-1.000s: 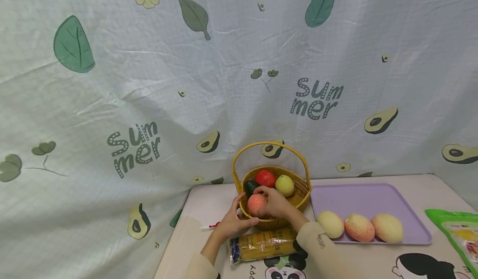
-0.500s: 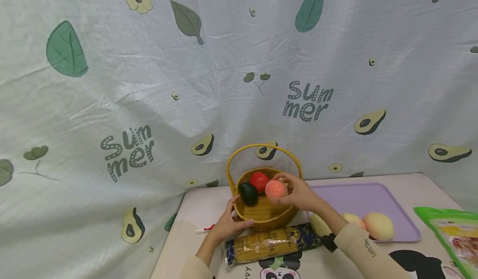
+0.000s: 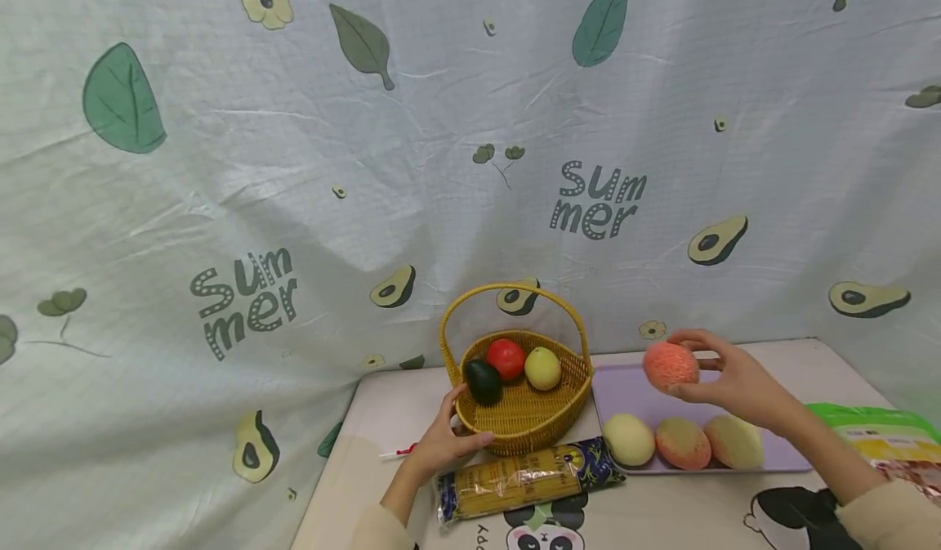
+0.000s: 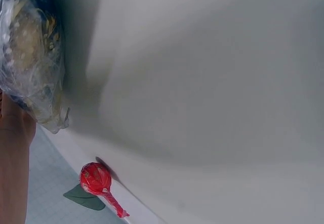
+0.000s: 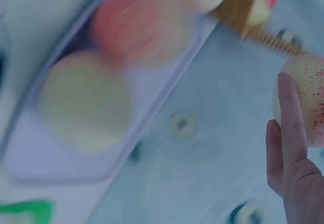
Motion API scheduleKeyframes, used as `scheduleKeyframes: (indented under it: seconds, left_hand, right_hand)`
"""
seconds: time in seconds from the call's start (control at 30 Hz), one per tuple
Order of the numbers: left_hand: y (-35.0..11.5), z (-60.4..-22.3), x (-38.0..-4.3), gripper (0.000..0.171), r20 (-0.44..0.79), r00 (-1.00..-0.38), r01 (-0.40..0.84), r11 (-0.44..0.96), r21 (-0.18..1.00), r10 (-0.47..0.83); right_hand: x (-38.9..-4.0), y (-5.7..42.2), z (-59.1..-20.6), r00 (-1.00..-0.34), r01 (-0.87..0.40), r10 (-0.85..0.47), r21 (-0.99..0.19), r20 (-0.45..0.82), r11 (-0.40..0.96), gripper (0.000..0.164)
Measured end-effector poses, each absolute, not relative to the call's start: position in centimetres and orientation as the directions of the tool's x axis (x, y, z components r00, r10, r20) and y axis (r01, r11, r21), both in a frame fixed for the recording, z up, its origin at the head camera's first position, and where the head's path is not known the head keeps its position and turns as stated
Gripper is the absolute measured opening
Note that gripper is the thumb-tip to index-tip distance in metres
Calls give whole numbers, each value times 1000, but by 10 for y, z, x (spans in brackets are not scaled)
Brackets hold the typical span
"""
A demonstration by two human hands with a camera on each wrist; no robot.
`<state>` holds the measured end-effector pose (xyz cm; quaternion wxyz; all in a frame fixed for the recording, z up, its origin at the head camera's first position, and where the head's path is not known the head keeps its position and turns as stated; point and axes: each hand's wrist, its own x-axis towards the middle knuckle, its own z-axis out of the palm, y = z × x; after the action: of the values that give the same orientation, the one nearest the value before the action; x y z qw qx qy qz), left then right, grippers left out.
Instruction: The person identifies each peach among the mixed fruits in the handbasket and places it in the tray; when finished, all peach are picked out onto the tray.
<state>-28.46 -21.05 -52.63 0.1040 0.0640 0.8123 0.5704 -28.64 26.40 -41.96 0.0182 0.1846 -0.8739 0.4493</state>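
My right hand [image 3: 744, 384] holds a reddish-pink peach [image 3: 668, 367] between thumb and fingers, raised over the purple tray [image 3: 616, 386]. In the right wrist view the peach [image 5: 313, 102] looks pale with red specks, partly cut off by the frame edge. Along the tray's near side lie a pale yellow fruit [image 3: 628, 440] and two peaches [image 3: 684, 443]. Thumb and index finger of my left hand [image 3: 441, 444] are spread against the left front of the wicker basket [image 3: 529, 437]. Inside it sit an avocado [image 3: 483, 382], a red round fruit [image 3: 506, 359] and a yellow-green pear [image 3: 542, 368].
A pack of spaghetti [image 3: 515, 482] lies before the basket. Left of my left hand is a red lollipop [image 4: 95, 178], near the table edge. A green-edged bag [image 3: 875, 435] lies at the right, partly behind my right forearm. A patterned cloth [image 3: 441, 207] hangs behind the table.
My right hand has lifted the peach out of the basket and carried it right, over the tray. My left hand has stayed at the basket. The head view has shifted slightly.
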Motion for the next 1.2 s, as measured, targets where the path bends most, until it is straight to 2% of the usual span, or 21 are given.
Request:
scheduleKeyframes:
  seconds: [0.23, 0.47, 0.67, 0.8, 1.2]
  left_hand:
    - [-210, -527, -286, 105, -96, -972, -14, 354, 935, 215]
    - [-211, -525, -285, 105, -94, -970, -6, 368, 930, 222]
    - [-210, -523, -285, 105, -105, -970, -21, 354, 935, 221]
    - [-210, -524, -284, 107, -103, -969, -19, 347, 938, 223]
    - [-210, -525, -285, 105, -99, -972, -18, 352, 936, 215]
  right_hand:
    - [-278, 344, -450, -978, -201, -172, -729, 116, 654, 78]
    - [-273, 386, -481, -995, -70, -100, -766, 8, 640, 78]
    - [-274, 396, -496, -994, 2, -74, -710, -76, 704, 87]
    - [-273, 395, -504, -986, 54, -77, -717, -148, 695, 87]
    - [-271, 386, -515, -980, 88, -61, -686, -189, 722, 93]
